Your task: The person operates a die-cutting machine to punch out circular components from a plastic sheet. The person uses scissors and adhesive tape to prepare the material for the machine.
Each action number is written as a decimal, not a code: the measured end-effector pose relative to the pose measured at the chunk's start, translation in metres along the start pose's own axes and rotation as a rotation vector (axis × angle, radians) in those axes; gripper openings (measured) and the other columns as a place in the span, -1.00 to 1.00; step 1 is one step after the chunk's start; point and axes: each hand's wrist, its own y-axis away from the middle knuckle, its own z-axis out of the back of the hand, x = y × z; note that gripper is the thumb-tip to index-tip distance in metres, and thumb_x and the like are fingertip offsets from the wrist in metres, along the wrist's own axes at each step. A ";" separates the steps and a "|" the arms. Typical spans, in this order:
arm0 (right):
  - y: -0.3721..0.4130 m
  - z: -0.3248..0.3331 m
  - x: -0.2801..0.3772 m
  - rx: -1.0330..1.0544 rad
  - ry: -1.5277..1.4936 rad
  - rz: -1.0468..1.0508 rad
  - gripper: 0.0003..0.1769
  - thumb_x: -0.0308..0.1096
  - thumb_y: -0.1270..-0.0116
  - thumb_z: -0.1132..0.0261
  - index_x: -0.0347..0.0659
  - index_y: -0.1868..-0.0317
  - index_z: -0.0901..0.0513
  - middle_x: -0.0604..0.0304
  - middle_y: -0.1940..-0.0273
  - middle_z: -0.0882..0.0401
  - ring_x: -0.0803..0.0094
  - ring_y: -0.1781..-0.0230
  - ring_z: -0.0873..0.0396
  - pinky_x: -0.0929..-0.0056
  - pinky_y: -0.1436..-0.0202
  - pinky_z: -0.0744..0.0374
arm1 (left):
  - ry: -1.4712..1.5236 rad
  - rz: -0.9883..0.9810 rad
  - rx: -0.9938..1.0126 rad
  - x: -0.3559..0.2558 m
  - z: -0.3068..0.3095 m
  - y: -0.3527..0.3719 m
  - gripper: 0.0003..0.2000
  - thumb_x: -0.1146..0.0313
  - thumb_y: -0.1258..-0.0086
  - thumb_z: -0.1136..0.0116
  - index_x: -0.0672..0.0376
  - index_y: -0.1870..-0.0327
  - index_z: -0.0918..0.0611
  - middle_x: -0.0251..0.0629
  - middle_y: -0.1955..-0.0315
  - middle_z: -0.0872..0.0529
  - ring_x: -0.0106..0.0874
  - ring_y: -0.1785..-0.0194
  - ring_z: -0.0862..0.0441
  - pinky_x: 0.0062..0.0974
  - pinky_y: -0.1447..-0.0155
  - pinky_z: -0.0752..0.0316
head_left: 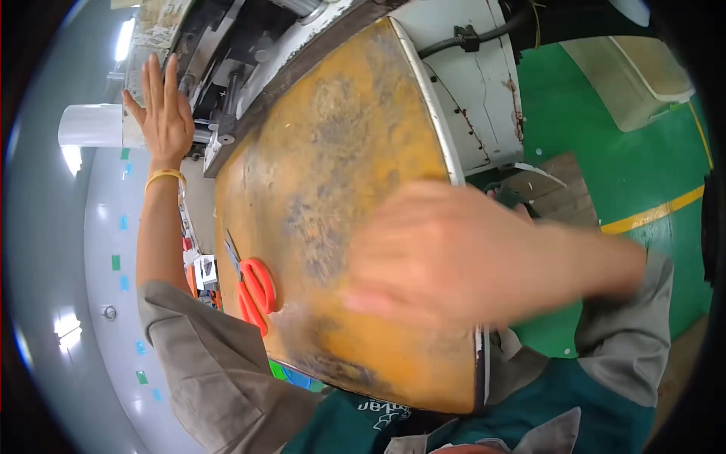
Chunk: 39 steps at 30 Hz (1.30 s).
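Above the table [340, 151], the right hand [446, 257] was blurred; whether its fingers were pressed together or pinching anything could not be told; the scissors [243, 296] lay on the table to its left, handles toward the person [318, 424], blade tips pointing away; the right hand appeared nearer to them; beyond, the left hand [162, 125] was at the machine [302, 53], fingers extended and slightly spread.

The scissors' handles [259, 286] are red-orange, the worn tabletop [393, 98] mottled yellow-orange with grey smudges, the floor [556, 113] green.
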 end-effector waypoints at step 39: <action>0.010 0.224 -0.081 -0.174 1.147 -0.402 -0.17 0.08 -0.03 -0.35 -0.07 -0.28 -0.31 -0.02 -0.22 -0.32 0.09 -0.26 -0.24 0.24 -0.31 -0.18 | 0.376 0.419 0.206 -0.087 0.167 0.058 -0.49 0.49 -0.22 -0.08 0.23 -0.25 -0.32 0.02 -0.28 -0.26 -0.07 -0.36 -0.18 -0.11 -0.40 0.02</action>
